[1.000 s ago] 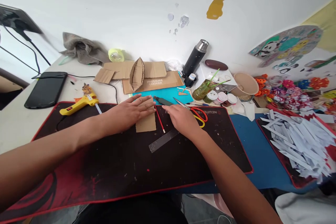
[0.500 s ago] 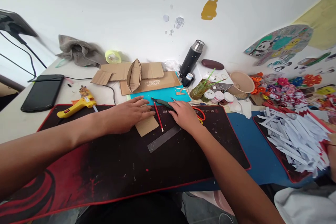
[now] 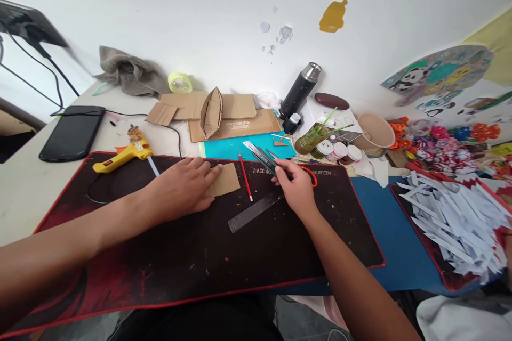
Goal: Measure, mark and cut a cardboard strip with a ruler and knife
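Note:
In my right hand (image 3: 295,181) is a dark green utility knife (image 3: 264,161), gripped with its silver blade pointing up and left, raised over the mat. My left hand (image 3: 188,184) lies flat with fingers stretched out on a small piece of cardboard (image 3: 227,180), covering its left part. Between the two hands a red pencil (image 3: 245,178) rests on the black and red desk mat (image 3: 264,256). A clear ruler (image 3: 254,214) lies slanted below the pencil, its far end near my right wrist. Orange-handled scissors (image 3: 311,175) are partly hidden behind my right hand.
A yellow glue gun (image 3: 122,156) and a black phone (image 3: 72,133) are at left. Behind the mat lie cardboard pieces (image 3: 240,123), a black flask (image 3: 300,90) and paint jars (image 3: 340,150). White paper strips (image 3: 452,218) are heaped at right, with a person's sleeve below.
My right hand has lifted the utility knife off the mat, blade now showing. My left hand has slid left and slightly down, uncovering more of the cardboard. The view has shifted slightly.

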A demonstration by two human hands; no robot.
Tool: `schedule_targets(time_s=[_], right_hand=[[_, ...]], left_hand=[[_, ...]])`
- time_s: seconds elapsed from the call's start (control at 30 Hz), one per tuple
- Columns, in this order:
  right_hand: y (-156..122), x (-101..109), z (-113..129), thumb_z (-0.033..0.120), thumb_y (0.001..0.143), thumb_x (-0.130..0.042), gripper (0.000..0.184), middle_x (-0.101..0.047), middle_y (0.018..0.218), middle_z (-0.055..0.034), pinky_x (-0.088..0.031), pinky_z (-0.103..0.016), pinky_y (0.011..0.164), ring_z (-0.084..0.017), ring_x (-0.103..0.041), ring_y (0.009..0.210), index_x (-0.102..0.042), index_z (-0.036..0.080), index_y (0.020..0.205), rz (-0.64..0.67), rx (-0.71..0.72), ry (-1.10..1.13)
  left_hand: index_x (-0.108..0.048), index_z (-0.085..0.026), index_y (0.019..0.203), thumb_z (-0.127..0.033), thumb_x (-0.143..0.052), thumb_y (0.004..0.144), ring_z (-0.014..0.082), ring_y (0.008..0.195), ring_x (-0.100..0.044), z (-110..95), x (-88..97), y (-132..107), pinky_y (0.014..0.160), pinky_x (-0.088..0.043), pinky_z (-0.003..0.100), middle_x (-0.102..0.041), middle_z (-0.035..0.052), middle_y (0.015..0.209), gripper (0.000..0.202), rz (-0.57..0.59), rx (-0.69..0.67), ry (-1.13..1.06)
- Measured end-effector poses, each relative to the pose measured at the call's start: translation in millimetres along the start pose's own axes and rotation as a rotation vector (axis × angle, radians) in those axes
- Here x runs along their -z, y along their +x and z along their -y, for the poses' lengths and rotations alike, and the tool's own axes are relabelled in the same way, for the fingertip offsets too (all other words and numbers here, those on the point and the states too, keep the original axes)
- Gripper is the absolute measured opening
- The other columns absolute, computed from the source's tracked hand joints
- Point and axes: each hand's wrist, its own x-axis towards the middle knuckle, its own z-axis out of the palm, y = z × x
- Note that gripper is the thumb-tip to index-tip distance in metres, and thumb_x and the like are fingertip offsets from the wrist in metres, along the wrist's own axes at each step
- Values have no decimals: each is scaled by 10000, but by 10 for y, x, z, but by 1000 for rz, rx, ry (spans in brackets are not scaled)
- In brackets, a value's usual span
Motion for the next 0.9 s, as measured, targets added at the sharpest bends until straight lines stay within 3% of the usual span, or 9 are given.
schedule_targets(time_s=[0.07, 0.17, 0.23, 0.33, 0.43, 0.57, 0.73, 0.83, 0.9], right_hand=[[-156, 53, 67, 508, 1067, -609, 417, -832, 906, -95, -640, -378, 621, -238, -771, 669, -752, 180, 1280, 32, -68, 127], [-405, 120, 207, 552, 1063, -626, 395, -834, 998, -97, -610, -329, 574, -204, -761, 681, -726, 219, 1249, 17, -130, 302], [-553, 109, 299, 558, 982, -777, 403, -833, 1042, -87, -577, -294, 540, -173, -735, 653, -725, 241, 1225, 3, -234, 647], [-688, -41, 399, 554, 915, -873, 462, -783, 842, -4, -473, -237, 421, -118, -629, 472, -724, 232, 1211, 281, -377, 852], [-691, -271, 443, 535, 924, -875, 407, -759, 755, 14, -519, -225, 477, -139, -711, 540, -724, 201, 1102, 404, -444, 791], [-569, -466, 451, 572, 912, -866, 430, -832, 950, -53, -632, -260, 642, -198, -840, 807, -697, 194, 1026, 419, -411, 665], [-352, -464, 390, 573, 872, -878, 447, -843, 1142, -118, -682, -324, 699, -264, -860, 958, -726, 194, 1055, 334, -398, 501], [-215, -405, 324, 557, 889, -864, 426, -842, 1127, -100, -677, -313, 741, -220, -847, 911, -707, 208, 1076, 230, -373, 470], [-159, -358, 301, 568, 902, -845, 429, -844, 1099, -92, -659, -301, 688, -190, -828, 794, -685, 213, 1080, 198, -368, 463]], left_hand=[[-608, -67, 1588, -525, -635, 1049, 359, 1186, -691, -5, -38, -55, 1009, -481, 417, -759, 196, 1214, 707, -9, 30, -8], [-591, -63, 1603, -541, -594, 1071, 360, 1146, -693, -4, -106, -132, 987, -486, 422, -756, 196, 1181, 715, -17, 68, -18], [-577, -72, 1618, -544, -574, 1079, 357, 1123, -694, -7, -151, -167, 985, -491, 428, -753, 194, 1180, 717, -32, 88, -30], [-583, -74, 1616, -533, -560, 1082, 361, 1145, -694, -12, -208, -193, 1003, -498, 441, -740, 214, 1265, 704, -82, 106, -62], [-614, -81, 1588, -529, -545, 1087, 370, 1190, -690, -8, -242, -221, 1029, -507, 455, -727, 228, 1342, 676, -132, 123, -104], [-624, -74, 1572, -560, -535, 1088, 372, 1167, -691, -19, -261, -291, 1016, -528, 471, -728, 226, 1324, 691, -134, 141, -121], [-593, -63, 1596, -614, -549, 1093, 379, 1185, -682, -82, -317, -358, 1009, -530, 480, -710, 236, 1373, 747, -141, 189, -110], [-579, -76, 1611, -711, -564, 1068, 394, 1231, -678, -85, -351, -379, 1032, -532, 494, -698, 248, 1425, 836, -170, 204, -142], [-586, -82, 1607, -764, -564, 1045, 409, 1288, -665, -64, -349, -397, 1069, -530, 515, -667, 265, 1502, 884, -217, 200, -163]])
